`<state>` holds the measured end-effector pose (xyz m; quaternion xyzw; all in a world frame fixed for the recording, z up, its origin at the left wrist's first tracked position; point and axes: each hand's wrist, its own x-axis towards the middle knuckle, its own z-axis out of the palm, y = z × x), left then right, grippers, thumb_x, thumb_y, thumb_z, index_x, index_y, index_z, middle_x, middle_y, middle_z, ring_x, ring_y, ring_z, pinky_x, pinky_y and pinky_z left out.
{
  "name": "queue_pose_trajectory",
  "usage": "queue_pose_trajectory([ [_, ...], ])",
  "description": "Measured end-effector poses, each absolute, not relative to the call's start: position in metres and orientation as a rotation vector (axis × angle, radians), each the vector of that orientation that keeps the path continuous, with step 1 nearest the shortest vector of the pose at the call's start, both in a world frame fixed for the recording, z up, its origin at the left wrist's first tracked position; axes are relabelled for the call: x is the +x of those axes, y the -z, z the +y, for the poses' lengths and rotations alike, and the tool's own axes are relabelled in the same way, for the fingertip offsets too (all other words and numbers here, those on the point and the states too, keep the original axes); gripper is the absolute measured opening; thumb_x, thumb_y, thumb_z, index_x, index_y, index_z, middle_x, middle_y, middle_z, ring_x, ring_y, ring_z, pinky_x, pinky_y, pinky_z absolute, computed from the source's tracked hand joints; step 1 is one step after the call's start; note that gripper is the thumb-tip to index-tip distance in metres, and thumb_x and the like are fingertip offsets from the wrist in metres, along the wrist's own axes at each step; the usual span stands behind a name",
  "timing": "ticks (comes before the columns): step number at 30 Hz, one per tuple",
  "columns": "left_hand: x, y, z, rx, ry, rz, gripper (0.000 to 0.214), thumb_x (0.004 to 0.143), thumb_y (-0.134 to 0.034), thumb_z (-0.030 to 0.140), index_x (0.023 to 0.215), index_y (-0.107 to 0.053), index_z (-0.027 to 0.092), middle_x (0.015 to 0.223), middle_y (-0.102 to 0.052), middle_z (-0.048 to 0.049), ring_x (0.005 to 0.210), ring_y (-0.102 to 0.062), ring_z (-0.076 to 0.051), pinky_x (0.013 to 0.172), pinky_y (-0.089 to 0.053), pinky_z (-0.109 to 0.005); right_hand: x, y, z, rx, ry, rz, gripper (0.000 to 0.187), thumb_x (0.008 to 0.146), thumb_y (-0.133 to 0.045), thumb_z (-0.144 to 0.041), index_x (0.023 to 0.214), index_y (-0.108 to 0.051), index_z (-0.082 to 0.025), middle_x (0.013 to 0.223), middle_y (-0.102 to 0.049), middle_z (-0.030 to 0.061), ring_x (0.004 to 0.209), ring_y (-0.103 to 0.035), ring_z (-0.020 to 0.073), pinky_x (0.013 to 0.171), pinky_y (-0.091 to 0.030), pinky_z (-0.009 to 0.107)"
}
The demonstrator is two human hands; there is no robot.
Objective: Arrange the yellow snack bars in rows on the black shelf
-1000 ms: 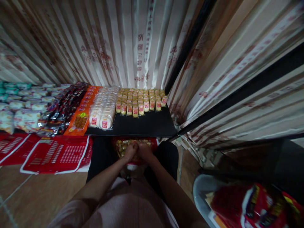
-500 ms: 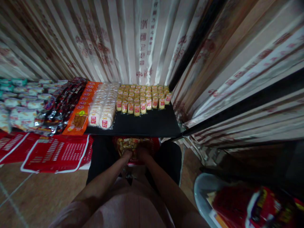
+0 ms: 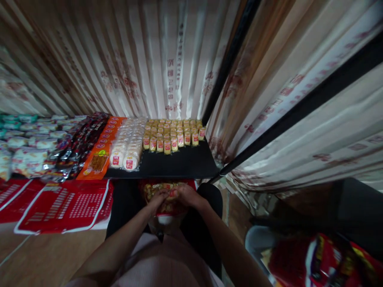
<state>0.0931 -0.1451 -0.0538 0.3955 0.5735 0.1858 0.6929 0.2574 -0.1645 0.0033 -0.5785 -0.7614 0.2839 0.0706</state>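
Observation:
Between my knees sits a red bag [image 3: 193, 184] full of small snacks in gold-yellow wrappers [image 3: 152, 188]. Over its opening, my left hand [image 3: 159, 198] and my right hand [image 3: 188, 195] are close together with fingers curled inward. A small wrapped snack [image 3: 172, 193] with a red label shows between their fingertips, and both hands appear closed on it. The undersides of the fingers are hidden and the light is dim. Just beyond, rows of matching yellow snacks [image 3: 167, 146] stand upright on a black shelf [image 3: 179, 165].
Left of the yellow rows lie clear-wrapped round white crackers [image 3: 130, 161], orange packets [image 3: 95, 162], dark shiny packets [image 3: 76, 139] and white packets [image 3: 30, 149]. Red baskets [image 3: 64, 203] stand below the shelf. Pleated curtains [image 3: 143, 59] hang behind. A pale tub [image 3: 257, 241] with red bags is at lower right.
Both hands have come up out of the bag's contents and drawn together above it, with a wrapped snack showing between them. The view has shifted slightly.

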Motion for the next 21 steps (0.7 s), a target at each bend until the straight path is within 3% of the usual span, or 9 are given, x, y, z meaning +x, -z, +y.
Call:
queue_pose_trajectory([
  [3,0.097,0.043,-0.143,0.827,-0.494,1.140,0.040,0.061,-0.068,0.044,0.088,-0.057,0.016,0.079,-0.061,-0.0015,0.062,-0.054,-0.008,0.050,-0.036,-0.016,0.267,-0.024,-0.166,-1.690,-0.773,-2.204,0.040,0.070,-0.047,-0.006,0.105,-0.062,-0.018,0.101,-0.065,0.0068,0.097,-0.057,0.0169,0.086,-0.041,0.026],
  [7,0.107,0.026,-0.139,0.837,-0.587,1.002,0.044,0.057,-0.072,0.043,0.087,-0.058,0.014,0.074,-0.062,-0.0013,0.057,-0.054,-0.007,0.048,-0.034,-0.017,0.278,-0.040,-0.165,-1.694,-0.599,-1.954,0.054,0.069,-0.047,-0.005,0.121,-0.050,-0.016,0.118,-0.054,0.0104,0.109,-0.050,0.0173,0.094,-0.039,0.029],
  [10,0.119,0.008,-0.134,0.853,-0.662,0.934,0.043,0.057,-0.072,0.039,0.089,-0.057,0.013,0.074,-0.064,-0.0031,0.059,-0.058,-0.010,0.049,-0.036,-0.018,0.284,-0.041,-0.161,-1.691,-0.606,-1.707,0.052,0.073,-0.048,-0.011,0.124,-0.046,-0.016,0.115,-0.053,0.0110,0.096,-0.057,0.0161,0.084,-0.047,0.030],
  [14,0.139,-0.013,-0.125,0.874,-0.754,0.976,0.041,0.057,-0.073,0.038,0.086,-0.056,0.014,0.071,-0.064,-0.0021,0.058,-0.059,-0.010,0.050,-0.039,-0.019,0.285,-0.034,-0.156,-1.657,-0.693,-1.366,0.043,0.076,-0.046,-0.016,0.119,-0.047,-0.018,0.095,-0.060,0.0061,0.073,-0.060,0.0125,0.069,-0.053,0.029],
  [21,0.175,-0.032,-0.113,0.938,-0.862,1.026,0.028,0.059,-0.070,0.030,0.077,-0.054,0.015,0.063,-0.059,0.0017,0.057,-0.055,-0.008,0.052,-0.043,-0.019,0.285,-0.028,-0.152,-1.614,-0.500,-1.078,0.044,0.079,-0.046,-0.024,0.122,-0.043,-0.018,0.105,-0.059,0.0100,0.087,-0.061,0.0165,0.075,-0.054,0.034],
])
